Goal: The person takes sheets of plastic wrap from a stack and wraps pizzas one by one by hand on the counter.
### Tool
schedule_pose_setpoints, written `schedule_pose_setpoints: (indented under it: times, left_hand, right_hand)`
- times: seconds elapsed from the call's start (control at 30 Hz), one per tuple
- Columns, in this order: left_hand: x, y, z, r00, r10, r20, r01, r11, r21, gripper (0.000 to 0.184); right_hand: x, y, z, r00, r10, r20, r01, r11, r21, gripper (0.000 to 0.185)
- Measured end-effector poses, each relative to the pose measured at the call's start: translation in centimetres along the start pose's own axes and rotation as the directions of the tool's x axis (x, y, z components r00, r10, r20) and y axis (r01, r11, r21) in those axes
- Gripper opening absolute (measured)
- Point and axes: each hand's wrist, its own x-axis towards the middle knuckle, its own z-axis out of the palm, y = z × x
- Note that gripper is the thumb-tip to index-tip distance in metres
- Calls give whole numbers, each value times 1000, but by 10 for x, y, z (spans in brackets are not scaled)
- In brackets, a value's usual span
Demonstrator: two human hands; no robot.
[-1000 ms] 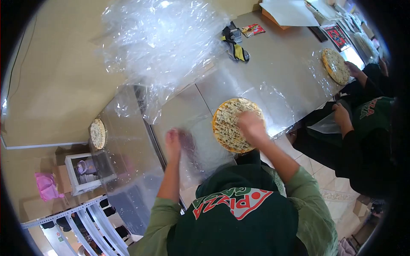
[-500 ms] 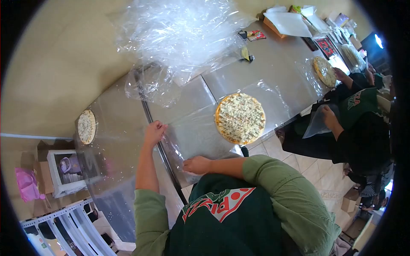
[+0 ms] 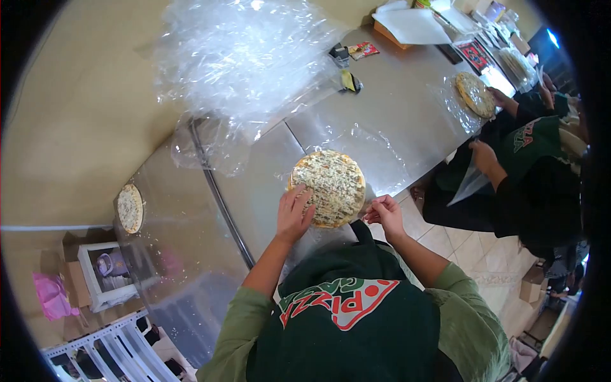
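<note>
A round pizza [image 3: 331, 184] topped with shredded cheese lies on clear plastic film [image 3: 382, 149] near the table's front edge. My left hand [image 3: 294, 215] rests on the pizza's left rim, its fingers stretched out and apart. Just beyond the right rim, my right hand [image 3: 386, 215] has its fingertips pinched together at the edge of the film. Part of the film is hidden under the pizza.
A big heap of clear plastic bags [image 3: 248, 57] covers the table's back. Another pizza [image 3: 130, 209] lies at far left. On the right, a co-worker [image 3: 528, 159] touches a wrapped pizza [image 3: 475, 94]. An open box [image 3: 410, 25] and small packets [image 3: 363, 50] sit farther back.
My left hand has come from the film's left side onto the pizza's rim. My right hand has moved rightward to the other side of the pizza. The film's left part no longer stretches out leftward.
</note>
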Motion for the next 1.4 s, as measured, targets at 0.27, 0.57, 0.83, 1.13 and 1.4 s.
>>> schedule_pose_setpoints:
  times: [0.27,0.57,0.83,1.13,1.4]
  left_hand:
    - [56,-1,27,951,-200,235,92,910,404,76]
    - [166,56,80,815,21,579,-60,997,48,51]
    - [217,90,127,761,-27,648,-206,937,281,98]
    - [246,102,132,646,-257,718,-155,878,454,128]
    - [174,72,35,972,175,158,-208,953,222,80]
  right_hand:
    - [22,15,-31,980,198,28,-193,974,-116,15]
    - [54,-75,-79,678,-732,64,305,202,-931,34]
    - [85,-60,-104,850,-519,-96,278,595,-754,16]
    - [94,-68,-111,978,-77,-196,-12,908,-420,23]
    - [79,-72,-91,905,-418,-80,259,689,-677,25]
